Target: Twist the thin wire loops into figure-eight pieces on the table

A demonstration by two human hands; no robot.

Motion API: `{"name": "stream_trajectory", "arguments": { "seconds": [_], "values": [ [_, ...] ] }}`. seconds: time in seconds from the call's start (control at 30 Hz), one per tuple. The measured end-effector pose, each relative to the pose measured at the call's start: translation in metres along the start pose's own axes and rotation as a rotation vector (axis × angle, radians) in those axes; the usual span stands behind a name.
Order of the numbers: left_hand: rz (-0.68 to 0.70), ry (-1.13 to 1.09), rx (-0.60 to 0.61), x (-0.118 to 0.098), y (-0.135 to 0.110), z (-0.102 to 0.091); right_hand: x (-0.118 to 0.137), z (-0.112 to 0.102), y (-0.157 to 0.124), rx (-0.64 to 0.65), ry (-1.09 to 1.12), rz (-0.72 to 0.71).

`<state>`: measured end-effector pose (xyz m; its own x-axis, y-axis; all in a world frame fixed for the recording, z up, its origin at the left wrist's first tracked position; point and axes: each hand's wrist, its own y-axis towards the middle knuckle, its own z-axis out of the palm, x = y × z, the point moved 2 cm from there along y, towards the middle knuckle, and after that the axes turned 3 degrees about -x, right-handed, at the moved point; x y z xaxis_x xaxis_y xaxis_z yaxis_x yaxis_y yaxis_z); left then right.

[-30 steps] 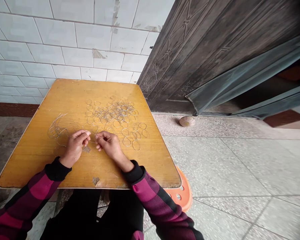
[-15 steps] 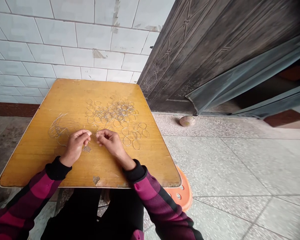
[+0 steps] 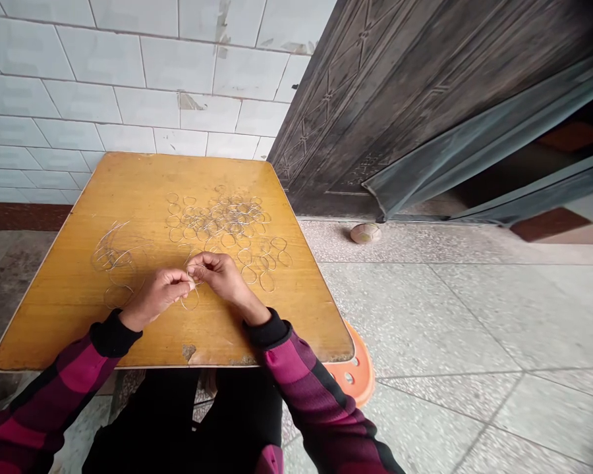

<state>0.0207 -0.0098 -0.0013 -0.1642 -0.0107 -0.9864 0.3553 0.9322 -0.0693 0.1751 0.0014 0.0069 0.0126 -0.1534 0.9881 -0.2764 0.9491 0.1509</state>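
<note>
Over the wooden table (image 3: 277, 322), my left hand (image 3: 161, 293) and my right hand (image 3: 221, 274) meet at the fingertips. Both are closed in a pinch on one thin wire (image 3: 190, 307), whose rounded loop hangs below my left fingers. Its upper part is mostly hidden by the fingers. Beyond my right hand lies a heap of bent wire loops (image 3: 234, 216), many shaped like a figure eight. To the left of my left hand is a loose bunch of longer, curved wires (image 3: 109, 253), with a single round loop (image 3: 118, 296) near my wrist.
A white tiled wall (image 3: 148, 62) stands behind the table, and a dark carved wooden door (image 3: 336, 112) to its right. An orange stool (image 3: 360, 378) shows under the right front corner. A roundish object (image 3: 366, 233) lies on the floor by the door.
My left hand has moved right and slightly toward me, so its fingertips now meet those of my right hand. A wire loop now shows below the fingers. The view has shifted slightly.
</note>
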Motion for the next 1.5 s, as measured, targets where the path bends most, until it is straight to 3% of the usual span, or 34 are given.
{"name": "stream_trajectory", "arguments": {
  "seconds": [0.33, 0.47, 0.53, 0.7, 0.87, 1.2, 1.5],
  "values": [
    [-0.04, -0.107, -0.07, -0.003, -0.001, 0.005, -0.005, 0.004, 0.001, -0.069, -0.159, -0.049],
    [-0.074, -0.3, -0.188, -0.001, 0.004, 0.0, -0.002, -0.004, 0.002, -0.155, -0.105, -0.038],
    [-0.089, -0.409, -0.278, -0.002, 0.007, -0.005, -0.002, -0.005, 0.0, -0.134, -0.056, 0.019],
    [-0.028, -0.503, -0.413, -0.004, 0.008, -0.013, -0.008, 0.01, -0.008, 0.079, 0.112, 0.227],
    [-0.008, -0.477, -0.456, -0.004, 0.005, -0.013, -0.016, 0.023, -0.012, 0.023, 0.236, 0.291],
    [-0.004, -0.463, -0.42, -0.003, 0.003, -0.005, -0.019, 0.033, -0.028, -0.106, 0.337, 0.341],
    [-0.034, -0.408, -0.179, -0.007, 0.0, -0.003, -0.013, 0.025, -0.048, -0.148, 0.29, 0.311]
  ]
}}
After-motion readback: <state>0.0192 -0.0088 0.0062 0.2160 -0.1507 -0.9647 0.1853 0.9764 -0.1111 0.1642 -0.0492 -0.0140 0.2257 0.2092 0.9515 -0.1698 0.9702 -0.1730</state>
